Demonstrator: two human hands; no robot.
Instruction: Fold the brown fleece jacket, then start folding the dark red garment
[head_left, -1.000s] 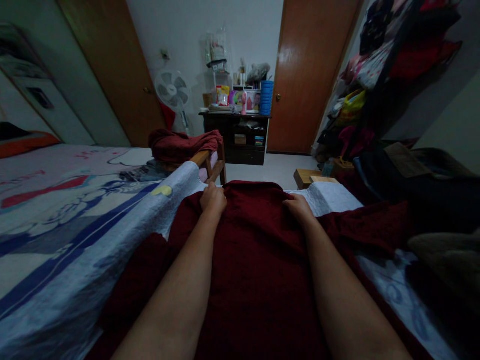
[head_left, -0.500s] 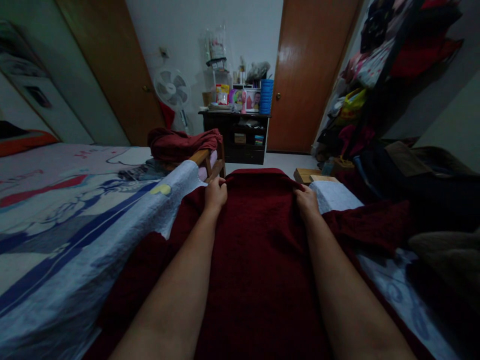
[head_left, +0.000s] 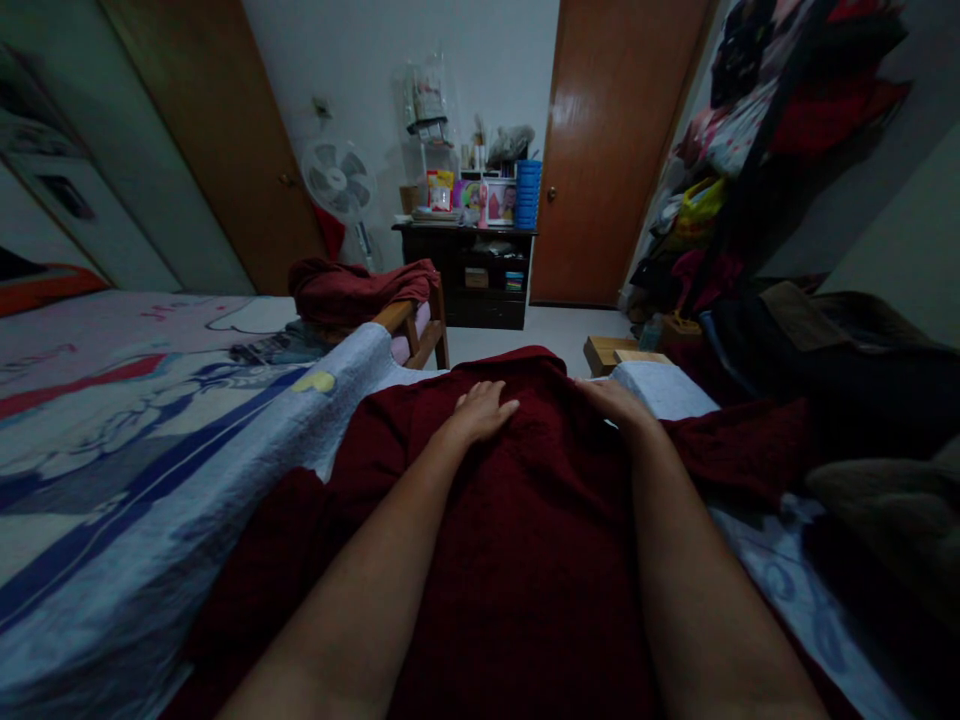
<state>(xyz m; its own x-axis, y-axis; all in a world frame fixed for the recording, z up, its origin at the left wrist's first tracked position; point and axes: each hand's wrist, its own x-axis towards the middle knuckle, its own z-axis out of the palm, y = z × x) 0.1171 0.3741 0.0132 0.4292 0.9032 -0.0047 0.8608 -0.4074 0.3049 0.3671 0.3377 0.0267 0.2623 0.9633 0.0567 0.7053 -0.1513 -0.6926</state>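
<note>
Here in the lower middle of the frame lies the dark maroon cloth garment [head_left: 525,540], spread over a pale blue-grey patterned cloth [head_left: 300,455] and reaching from the bottom edge up to the center, with one maroon flap running out to the right. The left hand [head_left: 482,410] is on it, open and palm down, fingers slightly parted, resting on the fabric near the far edge and gripping nothing. Over to the right, the right hand [head_left: 611,400] touches the garment's far right edge, fingers stretched out; whether they pinch any cloth, I cannot tell.

Left of center, a crumpled rust-red cloth [head_left: 360,290] sits on a wooden frame [head_left: 425,335] beside the bed with its printed sheet [head_left: 142,430]. At upper center, a white standing fan [head_left: 339,180] is left of a dark wooden cabinet [head_left: 420,265] that carries a stack of blue containers [head_left: 528,195]. Dark clothing [head_left: 862,340] is heaped at the right.
</note>
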